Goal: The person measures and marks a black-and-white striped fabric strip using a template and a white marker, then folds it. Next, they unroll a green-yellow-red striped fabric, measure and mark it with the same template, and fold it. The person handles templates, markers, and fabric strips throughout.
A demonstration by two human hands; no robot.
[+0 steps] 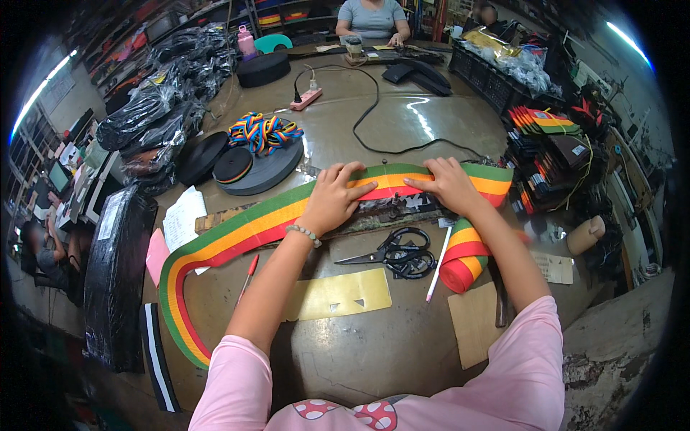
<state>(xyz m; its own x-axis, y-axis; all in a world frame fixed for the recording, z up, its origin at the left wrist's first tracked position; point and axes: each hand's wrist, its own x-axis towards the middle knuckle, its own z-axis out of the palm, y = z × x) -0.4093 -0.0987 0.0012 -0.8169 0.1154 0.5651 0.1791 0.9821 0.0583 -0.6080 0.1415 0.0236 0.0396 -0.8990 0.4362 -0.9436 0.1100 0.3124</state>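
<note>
A wide green, yellow and red striped webbing strap (pixel 277 213) lies across a worn wooden board (pixel 352 226) and curves down the table's left side. On the strap rests my left hand (pixel 336 194), its fingers spread and its thumb pointing right. My right hand (pixel 451 188) presses the strap farther right, fingers stretched out over the upper edge. Between my hands a small pin or nail (pixel 384 162) shows at the strap's upper edge. Under my right forearm sits the rolled-up end (pixel 462 271) of the strap. Black-handled scissors (pixel 402 253) lie just below the board.
Near me lie a yellow template (pixel 352 293), a red pen (pixel 248 276), a white pencil-like stick (pixel 438 264) and brown cardboard (pixel 474 323). Webbing rolls (pixel 269 169) stand left, a pink power strip (pixel 306 99) with its cable beyond. Stacked straps (pixel 550 154) are right. A person (pixel 374 21) sits opposite.
</note>
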